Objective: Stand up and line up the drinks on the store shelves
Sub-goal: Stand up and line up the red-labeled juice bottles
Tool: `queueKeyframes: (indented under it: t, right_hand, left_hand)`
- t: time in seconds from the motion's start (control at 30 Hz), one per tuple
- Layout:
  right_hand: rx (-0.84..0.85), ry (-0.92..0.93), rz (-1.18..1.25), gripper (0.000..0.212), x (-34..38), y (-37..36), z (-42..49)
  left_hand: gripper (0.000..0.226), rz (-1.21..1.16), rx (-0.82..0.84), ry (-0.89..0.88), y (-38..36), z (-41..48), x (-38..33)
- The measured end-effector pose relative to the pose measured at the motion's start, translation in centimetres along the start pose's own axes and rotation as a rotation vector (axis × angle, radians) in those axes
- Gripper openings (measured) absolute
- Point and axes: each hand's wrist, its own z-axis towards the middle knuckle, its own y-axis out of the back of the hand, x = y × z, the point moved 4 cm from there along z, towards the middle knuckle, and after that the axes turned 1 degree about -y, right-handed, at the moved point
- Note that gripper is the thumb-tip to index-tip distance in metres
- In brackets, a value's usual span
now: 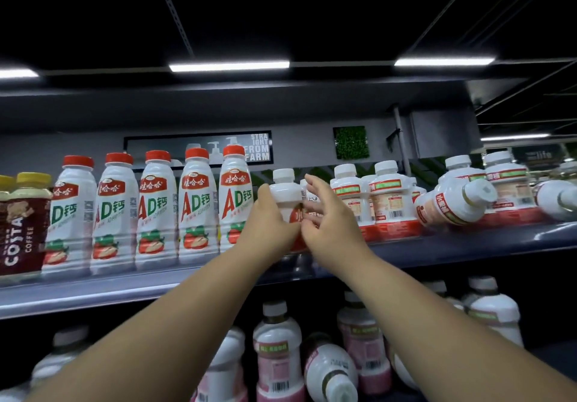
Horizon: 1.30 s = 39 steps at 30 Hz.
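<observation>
Your left hand (270, 226) grips the upright white-capped bottle (284, 192) at the front edge of the shelf (468, 245); your right hand (331, 223), fingers spread, holds nothing. The toppled bottle (443, 208) lies to the right, nearer that hand.

A black sign (199, 149) reading "STRAIGHT FROM FARM" (pump bottles drawn beside the words) hangs on the grey wall (301, 148), a green foliage panel (350, 142) to its right, strip lights (229, 66) overhead.

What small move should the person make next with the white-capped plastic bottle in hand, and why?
Probably settle the white-capped plastic bottle upright beside the red-capped white bottles and let go: the left hand grips it, the right hand is open alongside, and a tipped white bottle waits further right.
</observation>
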Motion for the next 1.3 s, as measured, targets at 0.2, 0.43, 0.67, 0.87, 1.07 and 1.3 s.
queueKeyframes:
  t: [0.2,0.43,0.67,0.87,1.07,1.3]
  right_hand:
    - [-0.155,0.030,-0.277,0.057,-1.0,3.6,-0.4]
    - [-0.285,-0.003,-0.523,0.069,-2.9,4.4,-1.6]
    - [-0.030,-0.183,-0.608,0.103,-3.3,6.3,0.7]
    - [0.168,-0.204,-0.685,0.119,-4.8,6.3,3.0]
    - [0.136,-0.257,-0.549,0.124,-5.9,7.5,3.3]
    - [0.237,-0.208,-0.622,0.113,-5.4,6.6,2.3]
  left_hand:
    - [0.093,0.130,-0.056,0.109,-2.1,0.7,0.3]
    - [0.112,0.251,-0.050,0.157,-2.9,1.3,1.5]
    - [0.082,0.059,0.007,0.110,-2.6,0.6,0.9]
    - [0.090,0.292,0.028,0.191,-3.6,0.6,0.4]
    - [0.077,0.329,-0.057,0.205,-3.6,0.1,0.4]
    - [0.074,0.301,-0.054,0.188,-3.3,-0.2,0.7]
